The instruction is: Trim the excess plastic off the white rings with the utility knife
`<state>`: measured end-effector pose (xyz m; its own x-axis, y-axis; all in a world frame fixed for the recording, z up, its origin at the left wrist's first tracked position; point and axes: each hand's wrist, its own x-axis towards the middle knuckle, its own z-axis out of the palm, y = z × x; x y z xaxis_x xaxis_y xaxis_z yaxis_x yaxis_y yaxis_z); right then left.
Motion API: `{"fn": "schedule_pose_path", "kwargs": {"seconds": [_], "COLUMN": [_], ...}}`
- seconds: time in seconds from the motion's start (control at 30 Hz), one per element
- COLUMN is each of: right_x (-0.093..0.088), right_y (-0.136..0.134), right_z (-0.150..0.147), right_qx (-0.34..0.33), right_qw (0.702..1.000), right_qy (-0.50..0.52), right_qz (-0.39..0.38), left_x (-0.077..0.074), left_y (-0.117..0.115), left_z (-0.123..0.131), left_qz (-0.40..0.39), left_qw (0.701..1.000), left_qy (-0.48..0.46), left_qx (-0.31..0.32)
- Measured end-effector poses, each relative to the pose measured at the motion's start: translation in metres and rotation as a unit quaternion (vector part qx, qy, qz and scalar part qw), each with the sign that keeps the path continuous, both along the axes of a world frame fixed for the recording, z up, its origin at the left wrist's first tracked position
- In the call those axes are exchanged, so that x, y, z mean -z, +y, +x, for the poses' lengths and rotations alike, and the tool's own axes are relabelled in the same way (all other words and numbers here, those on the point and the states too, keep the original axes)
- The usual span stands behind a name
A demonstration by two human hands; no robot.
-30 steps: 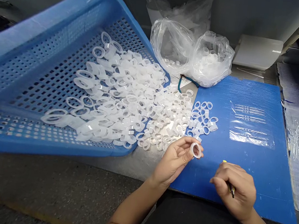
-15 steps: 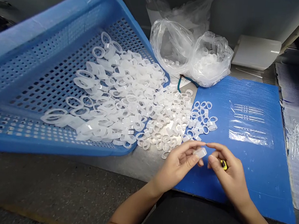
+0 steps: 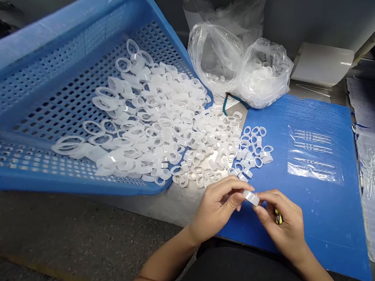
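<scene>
Translucent plastic ring (image 3: 251, 197) pinched between both hands, right above the blue plastic mat (image 3: 329, 229)! Left hand (image 3: 216, 209) curled, thumb and fingers closed on the ring; right hand (image 3: 283, 221) curled too, fingertips on it, a small yellow-and-black tool (image 3: 278, 217) tucked in its grip. Loose rings (image 3: 254, 148) heaped on the mat's far edge, a tilted blue perforated crate (image 3: 68, 23) left of the mat, a clear plastic bag (image 3: 266, 75) beyond it.
</scene>
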<state>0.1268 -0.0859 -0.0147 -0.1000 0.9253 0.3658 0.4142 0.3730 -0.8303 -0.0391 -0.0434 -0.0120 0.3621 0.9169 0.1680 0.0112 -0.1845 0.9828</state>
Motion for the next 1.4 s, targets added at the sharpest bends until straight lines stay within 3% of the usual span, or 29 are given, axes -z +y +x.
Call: {"fn": "schedule_pose_path", "kwargs": {"seconds": [0.2,0.4,0.63,0.77,0.9,1.0,1.1,1.17,1.23,1.3,1.4], "right_x": [-0.001,-0.001,0.003,0.008,0.01,0.01,0.011,0.012,0.012,0.01,0.008], "right_y": [-0.001,-0.002,-0.001,0.0,0.004,0.008,0.009,0.01,0.01,0.011,0.012], "right_z": [0.0,-0.002,-0.004,-0.005,-0.006,-0.009,-0.012,-0.012,-0.01,-0.006,-0.004], "right_qx": [0.021,0.022,0.021,-0.011,-0.066,-0.115,-0.152,-0.157,-0.155,-0.121,-0.028], "right_qw": [0.999,0.993,0.974,0.921,0.834,0.764,0.736,0.741,0.767,0.833,0.944], "right_qy": [-0.018,0.067,0.142,0.256,0.393,0.473,0.496,0.478,0.435,0.344,0.121], "right_qz": [0.027,-0.098,-0.178,-0.293,-0.383,-0.424,-0.436,-0.445,-0.446,-0.416,-0.305], "left_x": [-0.001,-0.004,-0.008,-0.008,-0.007,-0.008,-0.008,-0.007,-0.003,0.001,0.006], "left_y": [-0.001,-0.003,-0.005,-0.005,0.0,0.003,0.004,0.003,0.003,0.004,0.008], "left_z": [0.0,-0.002,-0.002,-0.001,-0.004,-0.007,-0.009,-0.008,-0.007,-0.007,-0.009], "left_qz": [0.054,0.056,0.077,0.073,0.056,0.034,-0.01,-0.017,-0.034,-0.078,-0.186], "left_qw": [0.998,0.998,0.997,0.996,0.99,0.997,0.997,0.992,0.994,0.993,0.963], "left_qy": [0.014,0.03,0.01,0.051,0.096,0.057,-0.018,-0.037,-0.048,-0.087,-0.19], "left_qx": [-0.016,-0.006,0.029,-0.005,-0.089,-0.033,0.08,0.123,0.096,0.024,-0.045]}}
